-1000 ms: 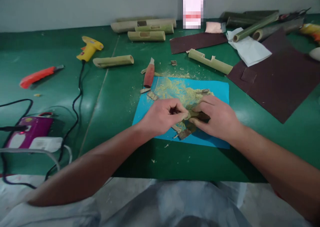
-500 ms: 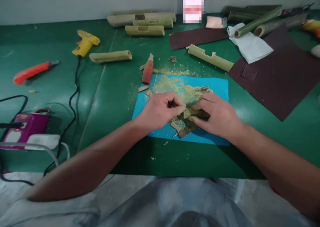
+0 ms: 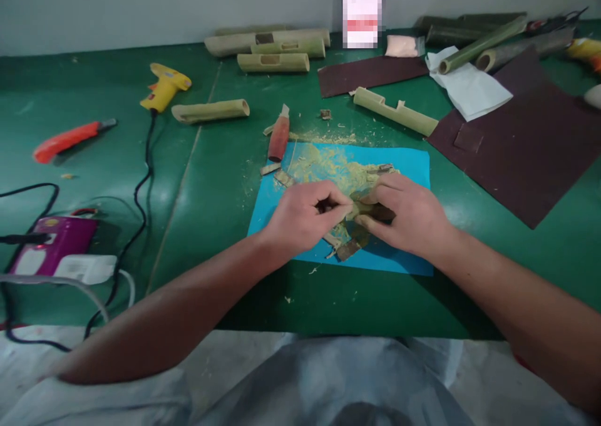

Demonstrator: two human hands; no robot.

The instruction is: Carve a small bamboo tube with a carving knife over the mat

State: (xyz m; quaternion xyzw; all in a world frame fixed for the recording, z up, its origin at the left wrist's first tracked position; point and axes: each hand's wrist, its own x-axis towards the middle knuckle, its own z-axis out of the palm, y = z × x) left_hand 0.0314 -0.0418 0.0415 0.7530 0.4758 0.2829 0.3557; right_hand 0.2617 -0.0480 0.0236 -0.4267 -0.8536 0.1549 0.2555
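Grey wall (image 3: 141, 12) rose behind the green worktop (image 3: 225, 169), where several bamboo tubes (image 3: 273, 64) lay along the back edge. Nearer the worktop's front edge lay a blue sheet (image 3: 416, 166), strewn with pale yellow-green shavings (image 3: 328, 166), and over its front half a person held a small bamboo piece (image 3: 361, 209). It looked short, rounded and dull green, with a brownish, shadowed part towards the right; fingers covered much of it, so its full shape could not be told. The right hand (image 3: 410, 216) gripped it between thumb and fingers. The left hand (image 3: 303, 216) had thumb and forefinger pinched together at its left end; what lay between their tips could not be told. Brown chips (image 3: 350, 249) lay near the sheet's front edge, and a red-handled knife (image 3: 279, 136) lay at its back left corner.
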